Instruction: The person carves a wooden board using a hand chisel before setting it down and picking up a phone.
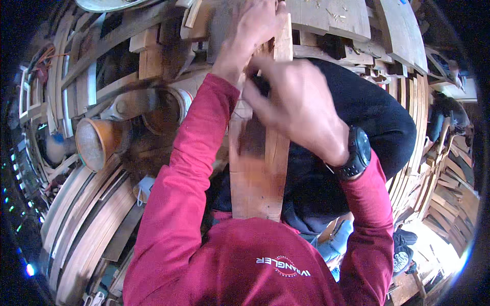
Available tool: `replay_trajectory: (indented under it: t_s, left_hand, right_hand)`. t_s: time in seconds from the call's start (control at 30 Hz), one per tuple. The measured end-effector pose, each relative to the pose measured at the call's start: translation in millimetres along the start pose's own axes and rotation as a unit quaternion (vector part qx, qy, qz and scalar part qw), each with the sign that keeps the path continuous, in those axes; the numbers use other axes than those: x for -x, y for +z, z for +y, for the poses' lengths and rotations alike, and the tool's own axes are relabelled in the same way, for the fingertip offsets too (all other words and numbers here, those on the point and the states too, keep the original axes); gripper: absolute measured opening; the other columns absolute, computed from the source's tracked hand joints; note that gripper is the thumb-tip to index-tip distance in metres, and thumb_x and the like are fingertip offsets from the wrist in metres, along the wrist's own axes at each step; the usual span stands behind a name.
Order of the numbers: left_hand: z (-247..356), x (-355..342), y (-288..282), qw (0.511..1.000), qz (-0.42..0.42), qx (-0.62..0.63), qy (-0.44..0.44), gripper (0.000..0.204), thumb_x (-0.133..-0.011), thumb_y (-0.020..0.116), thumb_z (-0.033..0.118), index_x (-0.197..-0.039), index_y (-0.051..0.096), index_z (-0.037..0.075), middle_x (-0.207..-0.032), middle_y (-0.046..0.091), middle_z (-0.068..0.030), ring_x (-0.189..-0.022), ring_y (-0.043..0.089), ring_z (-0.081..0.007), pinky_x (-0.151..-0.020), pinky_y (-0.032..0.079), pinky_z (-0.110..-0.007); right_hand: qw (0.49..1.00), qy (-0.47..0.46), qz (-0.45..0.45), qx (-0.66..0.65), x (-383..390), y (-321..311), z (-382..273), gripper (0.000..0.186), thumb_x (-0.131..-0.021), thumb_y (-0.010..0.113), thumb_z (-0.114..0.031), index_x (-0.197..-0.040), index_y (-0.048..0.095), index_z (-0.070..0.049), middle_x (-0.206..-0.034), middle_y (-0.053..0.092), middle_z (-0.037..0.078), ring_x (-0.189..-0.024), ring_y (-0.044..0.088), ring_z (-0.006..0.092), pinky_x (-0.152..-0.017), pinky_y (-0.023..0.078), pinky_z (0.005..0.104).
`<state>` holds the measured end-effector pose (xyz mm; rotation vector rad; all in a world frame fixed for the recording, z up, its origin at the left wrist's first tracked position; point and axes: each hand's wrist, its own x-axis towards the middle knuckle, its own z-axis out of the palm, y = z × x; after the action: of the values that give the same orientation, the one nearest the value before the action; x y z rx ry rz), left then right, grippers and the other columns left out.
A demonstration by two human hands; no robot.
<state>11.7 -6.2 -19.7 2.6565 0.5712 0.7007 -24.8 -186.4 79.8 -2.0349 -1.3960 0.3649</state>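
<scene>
A wooden piece (278, 148) runs lengthwise away from my body, between my legs. A dark recess or shadow shows along its middle, and its near part is smeared by motion. My left hand (255, 25) is at its far end, fingers closed over the wood by the top edge of the view. Nearer to me, my right hand (303, 104) is above the piece, close to my left wrist. Its fingers are curled and blurred, with the thumb toward them; whatever they hold is hidden. A black watch (354, 153) is on my right wrist.
Broad boards (326, 18) with shavings lie at the far side. On the left are an orange bucket-like container (94, 145), another round container (171, 109) and stacked curved planks (84, 219). Wood strips (416, 122) stand right of my bent leg (377, 112); scraps (454, 199) pile beyond.
</scene>
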Motion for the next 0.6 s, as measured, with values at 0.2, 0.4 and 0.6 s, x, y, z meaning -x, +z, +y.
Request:
replay_trajectory:
  t_s: [0.2, 0.4, 0.6]
  left_hand:
    - [-2, 0, -2, 0.999, -0.038, -0.011, 0.006, 0.039, -0.1, 0.057, 0.032, -0.116, 0.07, -0.001, -0.133, 0.059, -0.0252, -0.125, 0.055, -0.0428, -0.107, 0.045, -0.051]
    - [-2, -1, 5, 1.0, 0.01, 0.013, 0.017, 0.04, -0.1, 0.057, 0.032, -0.118, 0.07, -0.002, -0.136, 0.058, -0.0287, -0.129, 0.053, -0.0436, -0.11, 0.042, -0.052]
    - [-3, -1, 6, 1.0, -0.003, 0.008, 0.017, 0.043, -0.101, 0.055, 0.033, -0.124, 0.067, -0.002, -0.138, 0.056, -0.0293, -0.133, 0.05, -0.0447, -0.114, 0.04, -0.053]
  right_hand:
    - [0.987, -0.004, -0.154, 0.048, 4, 2, 7, 0.022, -0.092, 0.066, -0.025, -0.096, 0.067, -0.004, -0.075, 0.067, 0.024, -0.073, 0.068, 0.0436, -0.068, 0.056, 0.0514]
    - [0.997, -0.013, 0.06, 0.04, 1, 4, 6, 0.02, -0.092, 0.068, -0.024, -0.093, 0.067, -0.003, -0.073, 0.066, 0.022, -0.07, 0.067, 0.0431, -0.065, 0.055, 0.0503]
    - [0.998, -0.038, -0.041, -0.027, 6, 5, 6, 0.017, -0.093, 0.067, -0.019, -0.09, 0.064, -0.002, -0.072, 0.066, 0.022, -0.072, 0.066, 0.0453, -0.065, 0.052, 0.0528]
